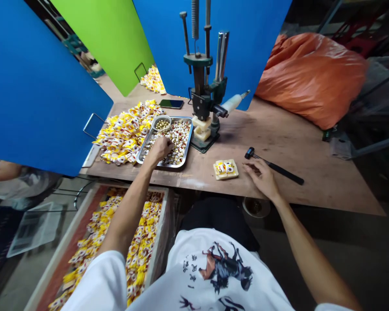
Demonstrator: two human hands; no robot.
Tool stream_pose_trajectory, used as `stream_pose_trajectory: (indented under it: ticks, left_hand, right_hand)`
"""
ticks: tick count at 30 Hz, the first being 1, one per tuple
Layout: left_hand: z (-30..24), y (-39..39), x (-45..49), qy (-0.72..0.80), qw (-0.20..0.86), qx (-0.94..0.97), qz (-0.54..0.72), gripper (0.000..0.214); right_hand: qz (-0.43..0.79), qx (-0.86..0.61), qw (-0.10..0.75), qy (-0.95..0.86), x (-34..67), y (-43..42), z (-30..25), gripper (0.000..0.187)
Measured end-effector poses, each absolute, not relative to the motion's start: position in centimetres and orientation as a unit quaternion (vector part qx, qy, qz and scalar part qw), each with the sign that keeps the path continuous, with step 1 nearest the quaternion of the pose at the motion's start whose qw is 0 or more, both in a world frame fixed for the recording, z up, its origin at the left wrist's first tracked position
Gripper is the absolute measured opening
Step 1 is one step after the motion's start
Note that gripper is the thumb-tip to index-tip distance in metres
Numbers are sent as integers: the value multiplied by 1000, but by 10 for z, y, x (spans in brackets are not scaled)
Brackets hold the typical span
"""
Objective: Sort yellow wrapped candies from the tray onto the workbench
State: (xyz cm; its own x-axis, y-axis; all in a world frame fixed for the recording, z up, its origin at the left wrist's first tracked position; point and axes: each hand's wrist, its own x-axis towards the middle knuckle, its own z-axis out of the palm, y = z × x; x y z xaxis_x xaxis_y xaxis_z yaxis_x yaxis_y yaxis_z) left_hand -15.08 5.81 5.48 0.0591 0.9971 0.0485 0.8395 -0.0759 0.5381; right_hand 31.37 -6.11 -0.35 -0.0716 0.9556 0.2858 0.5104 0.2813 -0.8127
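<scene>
My left hand [160, 149] reaches into a steel tray [142, 149] and its fingers are down among small yellow-and-white wrapped pieces. Whether it grips any is hidden. A small metal bowl of brass-coloured bits [161, 124] sits at the tray's far corner. My right hand [261, 178] rests on the plywood table [288, 142], fingers apart, just below the handle of a black-handled mallet [272, 166]. To its left lies a cream square block [225, 169] holding yellow pieces. A dark green bench press [204, 86] stands beyond it.
A large heap of wrapped pieces [126, 134] lies left of the tray, and a phone [171, 104] lies behind it. Below the table edge, a wooden crate [106, 246] holds more pieces. Blue and green panels stand behind the table, beside an orange sack [311, 80].
</scene>
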Motion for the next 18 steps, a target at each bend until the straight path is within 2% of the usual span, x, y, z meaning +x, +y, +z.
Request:
stream_pose_trajectory:
  ticks: [5, 9, 13, 18]
  left_hand:
    - [68, 43, -146, 625, 222, 657, 358, 17]
    - [62, 9, -95, 514, 376, 601, 484, 37]
    - [49, -25, -21, 427, 473, 559, 531, 45]
    - [32, -44, 33, 419, 441, 524, 596, 42]
  right_hand:
    - [261, -540, 437, -670, 310, -64, 2, 40]
    - [281, -527, 479, -644, 282, -56, 32, 44]
    - [390, -459, 466, -648, 244, -39, 62, 46]
    - [556, -428, 415, -579, 228, -26, 64, 52]
